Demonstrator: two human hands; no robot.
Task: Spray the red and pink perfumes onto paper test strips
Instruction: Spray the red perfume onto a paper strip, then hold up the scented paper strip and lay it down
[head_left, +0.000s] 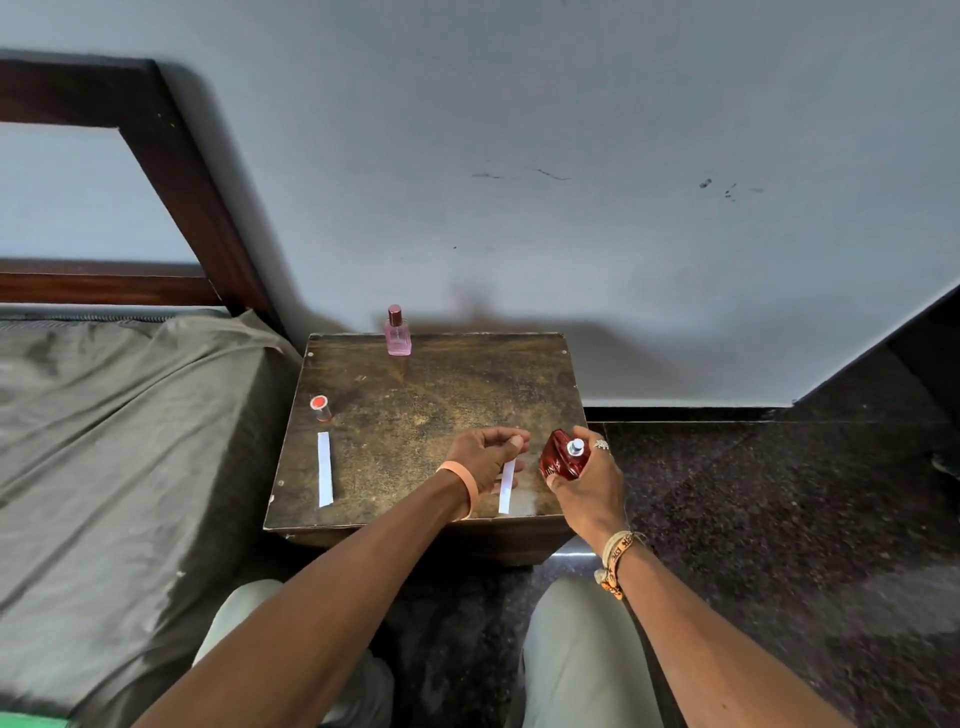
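A person seated at a small, worn wooden table (415, 405), seen from above, both bare forearms reaching forward. The left hand (485, 460) is over the near right part of the table, fingers curled, pinching the top end of a white paper strip (507, 486) between thumb and fingertips. The strip runs back toward the person; whether its lower end touches the table cannot be told. Just beside it on the right, the right hand (589, 488) grips a red perfume bottle (563, 460), fingers wrapped round its body. The bottle is uncapped, tilted, and its silver spray top shows. Bottle and strip are close together but apart.

A second paper strip (324, 469) lies flat near the table's left edge, well apart from both hands. A red cap (320, 408) stands just beyond its far end. A pink perfume bottle (398, 332), capped and upright, stands at the far edge by a pale wall (571, 156). A bed with a grey sheet (119, 415) sits to the left.
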